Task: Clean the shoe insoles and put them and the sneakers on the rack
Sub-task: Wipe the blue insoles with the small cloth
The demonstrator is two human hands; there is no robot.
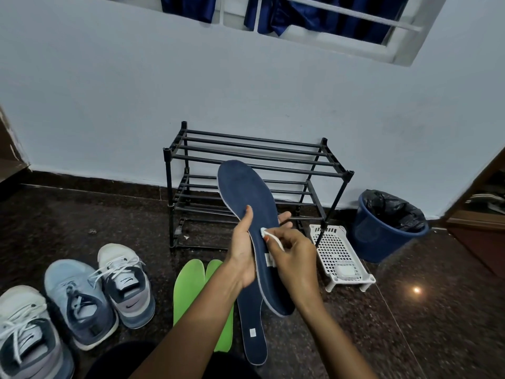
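gripping navy insole (246, 192) edge, left hand (243, 253); right hand (293, 258) wiping.

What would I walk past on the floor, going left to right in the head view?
Grey-white sneaker → light blue sneaker → white-toed sneaker → green insoles → dark blue insole on the floor → white tray → blue bin.

Soft, even indoor light, with faint shadows. One small bright glare spot shines on the dark speckled polished stone floor (437, 310) toward its right edge. Wide-angle distortion bends the white window frame (382, 47); frame edges blur slightly.
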